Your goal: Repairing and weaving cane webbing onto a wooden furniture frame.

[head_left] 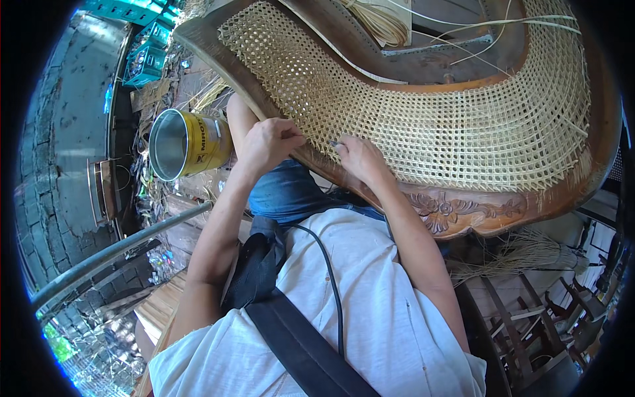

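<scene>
Positioning both hands at the near edge of a cane panel (463,132).
From where I stand, the panel lies in front of the seated person, set in a carved wooden frame (456,210) beside the left thigh. Left hand (270,144): over the frame's near rail, back of the hand uppermost, fingers curled toward the thumb; whether they close on a strand, I cannot tell. Right hand (361,159): at the panel's near border, fingers bent and directed toward the left hand; a small item at the fingertips is too small to identify, and the grip cannot be confirmed. Both forearms angle forward from bent elbows, hands near each other but apart. Outward: a yellow bucket (210,140) left of the knee, coiled cane (380,25) beyond the frame, teal crates (144,66) far left.
</scene>
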{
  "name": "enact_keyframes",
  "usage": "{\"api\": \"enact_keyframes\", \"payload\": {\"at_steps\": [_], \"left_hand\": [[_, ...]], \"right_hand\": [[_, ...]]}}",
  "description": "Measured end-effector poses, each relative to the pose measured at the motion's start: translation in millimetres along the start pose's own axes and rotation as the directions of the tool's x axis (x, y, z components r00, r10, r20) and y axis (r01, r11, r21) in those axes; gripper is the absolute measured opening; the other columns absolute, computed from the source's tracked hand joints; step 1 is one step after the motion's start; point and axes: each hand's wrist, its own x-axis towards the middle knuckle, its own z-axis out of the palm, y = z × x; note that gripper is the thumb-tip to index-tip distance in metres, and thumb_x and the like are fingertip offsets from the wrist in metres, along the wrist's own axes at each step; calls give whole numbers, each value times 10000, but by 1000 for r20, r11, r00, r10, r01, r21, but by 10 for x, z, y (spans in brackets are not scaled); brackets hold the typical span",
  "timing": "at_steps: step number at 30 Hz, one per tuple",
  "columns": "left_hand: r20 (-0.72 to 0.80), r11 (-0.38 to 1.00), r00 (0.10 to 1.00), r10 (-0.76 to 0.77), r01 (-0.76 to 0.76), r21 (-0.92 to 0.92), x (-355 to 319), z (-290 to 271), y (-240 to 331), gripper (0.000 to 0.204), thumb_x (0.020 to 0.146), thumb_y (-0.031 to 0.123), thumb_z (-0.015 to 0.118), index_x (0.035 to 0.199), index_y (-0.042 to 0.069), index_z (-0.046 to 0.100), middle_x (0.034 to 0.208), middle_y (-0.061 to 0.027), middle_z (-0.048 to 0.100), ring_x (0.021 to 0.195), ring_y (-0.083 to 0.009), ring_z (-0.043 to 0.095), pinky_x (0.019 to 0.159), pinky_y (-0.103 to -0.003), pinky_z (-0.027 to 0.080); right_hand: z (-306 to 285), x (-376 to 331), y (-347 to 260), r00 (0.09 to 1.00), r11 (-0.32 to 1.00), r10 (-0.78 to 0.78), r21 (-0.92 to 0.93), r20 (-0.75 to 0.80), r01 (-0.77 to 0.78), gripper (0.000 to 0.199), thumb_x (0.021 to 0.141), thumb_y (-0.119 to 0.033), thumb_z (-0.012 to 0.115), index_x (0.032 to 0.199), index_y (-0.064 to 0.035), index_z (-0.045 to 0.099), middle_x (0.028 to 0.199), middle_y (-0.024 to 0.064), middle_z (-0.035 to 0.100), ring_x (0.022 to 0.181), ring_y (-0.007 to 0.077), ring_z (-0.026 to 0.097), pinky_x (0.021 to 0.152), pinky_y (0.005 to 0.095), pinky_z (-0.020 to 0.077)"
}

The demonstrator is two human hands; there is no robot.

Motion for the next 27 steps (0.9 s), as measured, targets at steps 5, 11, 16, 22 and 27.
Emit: {"api": "enact_keyframes", "payload": {"at_steps": [5, 11, 16, 22, 27], "left_hand": [[-26, 954, 998, 50, -40, 296, 162, 146, 74, 131, 767, 190, 683, 833, 86, 727, 757, -122, 698, 730, -309, 679, 690, -397, 543], [-153, 978, 985, -80, 108, 181, 20, 360, 32, 107, 768, 157, 668, 830, 86, 717, 783, -112, 697, 765, -298, 680, 702, -397, 537], [-238, 982, 968, -81, 118, 144, -93, 434, 10, 113, 776, 147, 690, 856, 69, 707, 804, -109, 671, 758, -270, 669, 693, -373, 528], [-278, 992, 955, -103, 118, 37, -124, 479, -101, 115, 784, 121, 706, 875, 51, 703, 791, -99, 662, 729, -226, 664, 673, -328, 521], [-281, 994, 956, -88, 102, 35, -116, 471, -87, 110, 789, 117, 701, 875, 49, 702, 792, -99, 660, 725, -224, 662, 662, -323, 520]], "right_hand": [[-36, 19, -158, 1000, 997, -10, -81, -24, 8, 195, 898, -178, 521, 948, -17, 619, 912, 250, 679, 830, 408, 676, 750, 494, 541], [-9, 178, -150, 993, 977, -114, -185, -41, 104, 159, 868, -161, 554, 877, -40, 656, 844, 218, 686, 806, 379, 685, 730, 480, 547], [-84, 361, -99, 945, 891, -327, -326, 25, 317, 163, 844, -150, 545, 881, -59, 675, 797, 201, 690, 793, 350, 691, 725, 459, 547], [-175, 429, -101, 957, 894, -247, -344, 154, 286, 223, 893, -228, 582, 1051, -149, 717, 894, 151, 711, 854, 328, 683, 796, 445, 527], [-180, 443, -113, 956, 903, -242, -321, 166, 285, 224, 887, -204, 582, 1057, -183, 726, 912, 134, 716, 863, 323, 683, 805, 441, 523]]}}
